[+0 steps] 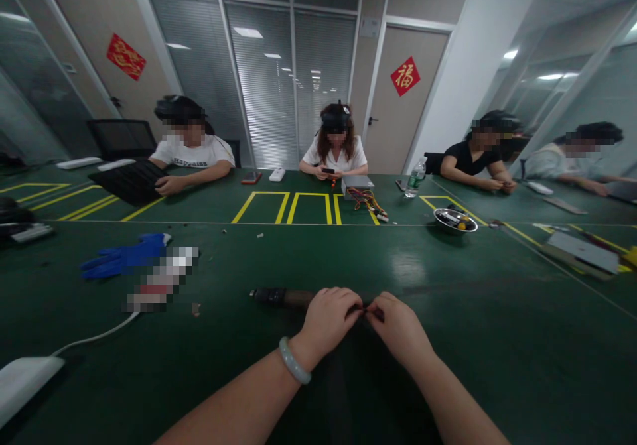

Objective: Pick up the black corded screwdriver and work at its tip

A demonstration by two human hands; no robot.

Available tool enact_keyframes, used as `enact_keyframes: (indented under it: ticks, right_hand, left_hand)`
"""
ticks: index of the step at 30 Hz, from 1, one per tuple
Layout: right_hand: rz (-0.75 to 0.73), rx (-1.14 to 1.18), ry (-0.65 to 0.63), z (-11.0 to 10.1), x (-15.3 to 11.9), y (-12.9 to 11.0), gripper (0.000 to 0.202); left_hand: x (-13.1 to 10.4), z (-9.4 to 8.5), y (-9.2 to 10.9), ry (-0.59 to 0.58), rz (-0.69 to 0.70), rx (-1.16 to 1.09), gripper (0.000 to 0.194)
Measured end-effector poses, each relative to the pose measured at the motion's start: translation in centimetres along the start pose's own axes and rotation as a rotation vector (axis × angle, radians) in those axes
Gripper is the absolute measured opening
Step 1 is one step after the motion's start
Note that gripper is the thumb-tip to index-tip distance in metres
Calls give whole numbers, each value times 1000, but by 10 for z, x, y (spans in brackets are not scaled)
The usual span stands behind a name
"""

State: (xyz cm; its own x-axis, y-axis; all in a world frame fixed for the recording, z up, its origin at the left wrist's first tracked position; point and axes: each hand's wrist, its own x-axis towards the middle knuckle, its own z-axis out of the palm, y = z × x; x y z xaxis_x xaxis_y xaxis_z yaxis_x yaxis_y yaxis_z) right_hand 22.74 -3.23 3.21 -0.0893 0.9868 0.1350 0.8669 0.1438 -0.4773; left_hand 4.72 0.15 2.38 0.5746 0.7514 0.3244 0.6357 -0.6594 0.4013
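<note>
My left hand [331,312], with a pale green bangle [294,361] at the wrist, curls its fingers in a pinch over a dark, long object [297,298]. That object lies across the table in front of me; its black left end has a small shiny tip, and what it is I cannot make out. Fingers closed, my right hand [397,322] meets the left one at the fingertips. A tiny dark bit shows between the two pinches, but the fingers hide most of it.
On the left lie a blue glove [127,256], a blurred-out item [162,282] and a white charger with its cord [30,379]. Farther off are a metal bowl [455,222], a wired metal box [357,186] and a water bottle [415,178]. Several people sit opposite.
</note>
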Motion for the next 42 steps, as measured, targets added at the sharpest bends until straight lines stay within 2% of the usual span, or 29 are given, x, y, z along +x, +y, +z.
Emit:
enact_keyframes:
  ticks: [13,20,25,31,34,36,38,42]
  right_hand:
    - [32,33,5,9,3,-1,13]
    - [-8,86,37,12,3,1,11]
    - [-18,89,-39,18,4,7,10]
    - [-67,90,-6,26,2,6,12]
    - [-55,82,-21,19,-4,10,11]
    - [-21,68,-26,6,-10,24,12]
    - [41,44,-23,-15,-19,54,15]
    - [217,-42,-3,-70,-46,153,20]
  left_hand:
    - [-1,-3,2,-1,13,43,13]
    - [-4,-4,2,6,60,10,17]
    - [-6,-7,3,41,85,-13,34]
    - [-7,-12,2,101,115,-11,34]
    - [-9,-17,1,129,124,10,35]
    - [-9,-19,2,149,126,11,37]
    - [-9,-21,2,160,126,12,42]
    - [-9,-18,0,130,115,7,55]
